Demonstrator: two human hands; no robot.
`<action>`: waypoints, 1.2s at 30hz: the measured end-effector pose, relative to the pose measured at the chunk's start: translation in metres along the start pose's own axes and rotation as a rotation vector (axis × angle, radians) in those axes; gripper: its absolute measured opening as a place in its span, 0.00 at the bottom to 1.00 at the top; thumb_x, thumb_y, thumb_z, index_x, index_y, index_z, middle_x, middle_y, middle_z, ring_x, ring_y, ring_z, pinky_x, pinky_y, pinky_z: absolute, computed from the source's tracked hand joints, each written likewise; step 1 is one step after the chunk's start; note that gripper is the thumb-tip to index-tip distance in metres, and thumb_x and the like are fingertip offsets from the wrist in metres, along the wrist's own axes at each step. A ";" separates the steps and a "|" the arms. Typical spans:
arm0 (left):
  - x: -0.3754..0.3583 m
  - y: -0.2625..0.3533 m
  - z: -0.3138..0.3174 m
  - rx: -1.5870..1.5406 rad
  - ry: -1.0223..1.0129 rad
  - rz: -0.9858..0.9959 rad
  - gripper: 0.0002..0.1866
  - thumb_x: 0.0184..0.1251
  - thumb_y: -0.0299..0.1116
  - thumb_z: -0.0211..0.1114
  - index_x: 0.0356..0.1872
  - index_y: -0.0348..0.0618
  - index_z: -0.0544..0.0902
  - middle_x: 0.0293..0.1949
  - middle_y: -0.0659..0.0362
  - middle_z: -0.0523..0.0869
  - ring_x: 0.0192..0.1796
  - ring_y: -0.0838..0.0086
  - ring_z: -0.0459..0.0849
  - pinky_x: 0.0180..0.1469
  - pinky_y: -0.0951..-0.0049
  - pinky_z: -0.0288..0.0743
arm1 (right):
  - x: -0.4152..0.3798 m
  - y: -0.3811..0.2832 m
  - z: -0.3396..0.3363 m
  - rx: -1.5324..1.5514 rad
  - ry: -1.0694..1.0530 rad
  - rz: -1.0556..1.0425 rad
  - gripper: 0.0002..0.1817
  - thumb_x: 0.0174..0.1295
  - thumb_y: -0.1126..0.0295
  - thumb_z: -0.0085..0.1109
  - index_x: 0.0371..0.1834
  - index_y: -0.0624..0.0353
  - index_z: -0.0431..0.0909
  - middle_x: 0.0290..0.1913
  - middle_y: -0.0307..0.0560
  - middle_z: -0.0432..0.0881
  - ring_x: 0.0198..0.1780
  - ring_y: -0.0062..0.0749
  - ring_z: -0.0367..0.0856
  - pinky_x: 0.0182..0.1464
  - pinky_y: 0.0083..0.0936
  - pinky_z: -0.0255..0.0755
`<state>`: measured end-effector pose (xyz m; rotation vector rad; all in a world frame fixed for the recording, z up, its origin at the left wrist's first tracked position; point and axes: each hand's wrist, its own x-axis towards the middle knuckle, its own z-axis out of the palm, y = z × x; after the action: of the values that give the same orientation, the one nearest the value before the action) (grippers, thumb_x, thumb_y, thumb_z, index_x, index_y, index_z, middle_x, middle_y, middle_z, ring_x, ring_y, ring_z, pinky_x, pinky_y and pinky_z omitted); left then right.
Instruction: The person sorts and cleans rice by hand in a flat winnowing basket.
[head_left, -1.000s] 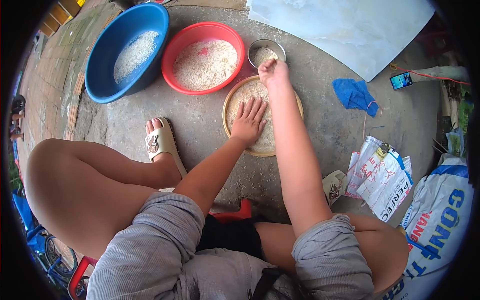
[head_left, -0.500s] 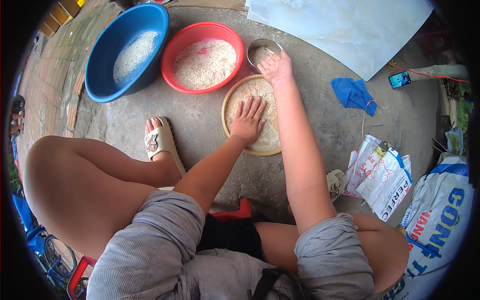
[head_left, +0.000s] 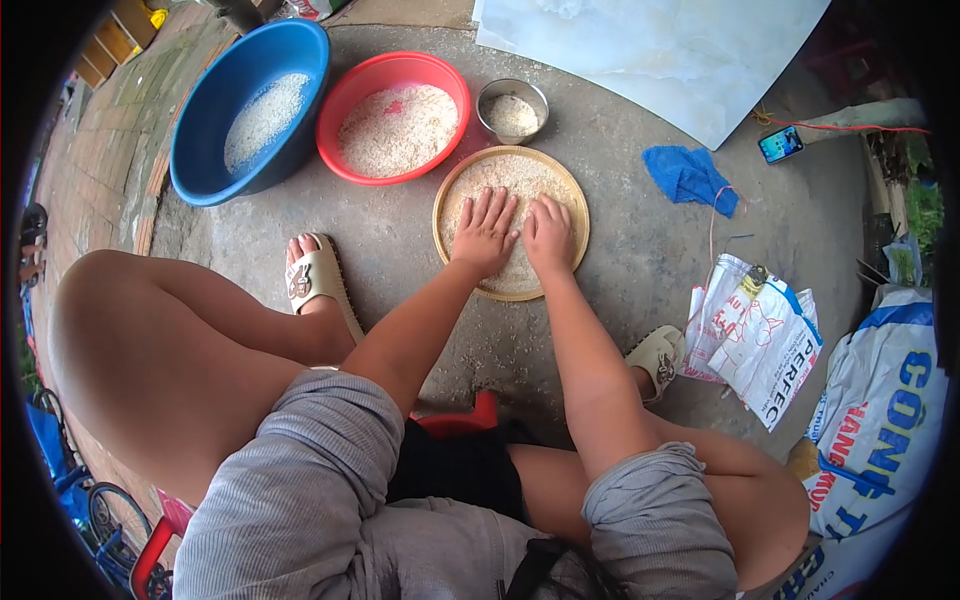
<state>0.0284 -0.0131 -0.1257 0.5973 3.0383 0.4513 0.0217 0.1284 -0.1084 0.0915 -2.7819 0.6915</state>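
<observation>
A round tray with a tan rim [head_left: 440, 245] lies on the ground between my feet, with pale rice-like grain [head_left: 508, 172] spread in it. My left hand [head_left: 485, 235] rests flat on the grain, fingers spread. Beside it, on the right half of the tray, is my right hand [head_left: 550, 235], its fingers curled down against the grain. Whatever its fingertips may hold is hidden. Just behind the tray stands a small metal bowl [head_left: 484, 108] with some grain at the bottom.
A red basin [head_left: 326, 150] and a larger blue basin [head_left: 190, 145], both with pale grain, stand at the back left. On the right are a blue cloth [head_left: 688, 180], a phone [head_left: 780, 145], a marble-patterned sheet [head_left: 650, 60] and printed sacks [head_left: 870, 420]. Loose grains dot the concrete.
My right hand has come back from the metal bowl to the tray, its open fingers now curled on the grain. My left hand stays flat there. The view has shifted slightly.
</observation>
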 end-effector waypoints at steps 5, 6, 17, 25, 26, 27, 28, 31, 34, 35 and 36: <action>0.000 -0.001 -0.001 -0.027 0.014 0.012 0.30 0.71 0.49 0.42 0.71 0.54 0.53 0.73 0.58 0.50 0.75 0.62 0.43 0.73 0.54 0.35 | -0.021 0.001 -0.005 -0.064 -0.043 -0.063 0.14 0.60 0.68 0.52 0.48 0.57 0.77 0.57 0.46 0.73 0.58 0.41 0.70 0.59 0.36 0.65; 0.001 -0.002 -0.003 -0.095 0.014 0.000 0.28 0.70 0.47 0.44 0.70 0.52 0.57 0.72 0.57 0.53 0.75 0.61 0.46 0.72 0.54 0.37 | -0.023 -0.002 -0.005 -0.030 -0.062 -0.048 0.12 0.59 0.69 0.52 0.45 0.58 0.78 0.54 0.47 0.74 0.56 0.42 0.70 0.57 0.36 0.66; 0.040 0.007 -0.021 -1.354 0.164 -0.628 0.21 0.72 0.38 0.43 0.55 0.35 0.75 0.55 0.51 0.78 0.58 0.66 0.75 0.61 0.66 0.67 | -0.008 -0.020 0.001 0.107 -0.097 0.166 0.06 0.53 0.77 0.54 0.33 0.61 0.78 0.36 0.50 0.78 0.40 0.47 0.78 0.44 0.36 0.73; 0.053 -0.015 -0.038 -2.272 -0.134 -0.818 0.18 0.73 0.40 0.39 0.45 0.38 0.74 0.38 0.54 0.80 0.41 0.67 0.79 0.47 0.65 0.75 | 0.017 -0.078 -0.010 0.505 0.049 0.040 0.05 0.53 0.76 0.53 0.33 0.59 0.76 0.34 0.51 0.79 0.38 0.48 0.78 0.42 0.38 0.72; 0.051 -0.016 -0.038 -2.271 -0.134 -0.813 0.18 0.73 0.40 0.39 0.45 0.38 0.74 0.38 0.54 0.80 0.41 0.67 0.79 0.47 0.65 0.75 | 0.019 -0.081 -0.013 0.461 0.043 -0.035 0.06 0.54 0.75 0.53 0.35 0.59 0.76 0.36 0.50 0.79 0.40 0.48 0.78 0.44 0.38 0.72; 0.049 -0.019 -0.037 -2.249 -0.146 -0.836 0.18 0.73 0.40 0.39 0.44 0.37 0.74 0.38 0.54 0.81 0.40 0.67 0.80 0.46 0.65 0.76 | 0.019 -0.081 -0.016 0.463 0.048 -0.037 0.06 0.54 0.75 0.53 0.35 0.59 0.76 0.36 0.50 0.79 0.40 0.48 0.78 0.44 0.38 0.72; 0.047 -0.021 -0.042 -2.225 -0.155 -0.860 0.18 0.73 0.39 0.39 0.43 0.37 0.75 0.37 0.53 0.81 0.39 0.67 0.80 0.45 0.66 0.76 | 0.018 -0.079 -0.020 0.417 0.088 -0.119 0.07 0.55 0.75 0.53 0.37 0.58 0.76 0.39 0.50 0.78 0.43 0.47 0.76 0.46 0.38 0.71; 0.043 -0.028 -0.044 -2.136 -0.074 -1.007 0.18 0.72 0.38 0.39 0.39 0.37 0.77 0.36 0.52 0.82 0.39 0.67 0.81 0.46 0.67 0.77 | 0.004 -0.066 -0.029 0.284 0.120 -0.175 0.09 0.56 0.74 0.52 0.40 0.58 0.75 0.44 0.49 0.76 0.48 0.46 0.73 0.50 0.37 0.70; 0.037 -0.031 -0.051 -2.108 -0.014 -1.091 0.18 0.72 0.37 0.39 0.38 0.36 0.77 0.34 0.53 0.83 0.36 0.68 0.82 0.44 0.70 0.79 | -0.019 -0.037 -0.027 0.133 0.028 -0.109 0.10 0.57 0.73 0.52 0.42 0.59 0.74 0.45 0.49 0.74 0.50 0.45 0.71 0.52 0.37 0.69; 0.035 -0.033 -0.050 -2.112 0.011 -1.124 0.18 0.71 0.36 0.39 0.39 0.35 0.77 0.34 0.52 0.83 0.36 0.67 0.83 0.44 0.70 0.80 | -0.026 -0.028 -0.025 0.070 -0.048 -0.068 0.10 0.58 0.72 0.52 0.42 0.59 0.74 0.45 0.50 0.73 0.50 0.45 0.71 0.52 0.37 0.69; 0.034 -0.035 -0.048 -2.116 0.035 -1.157 0.18 0.71 0.35 0.39 0.39 0.35 0.78 0.35 0.52 0.83 0.36 0.66 0.83 0.43 0.70 0.80 | -0.032 -0.019 -0.023 0.071 -0.049 -0.069 0.10 0.58 0.72 0.52 0.42 0.59 0.74 0.45 0.50 0.73 0.50 0.45 0.71 0.52 0.37 0.69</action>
<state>-0.0196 -0.0444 -0.0877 -1.0403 0.8723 2.3546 0.0606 0.1221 -0.0894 0.2210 -2.7858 0.7807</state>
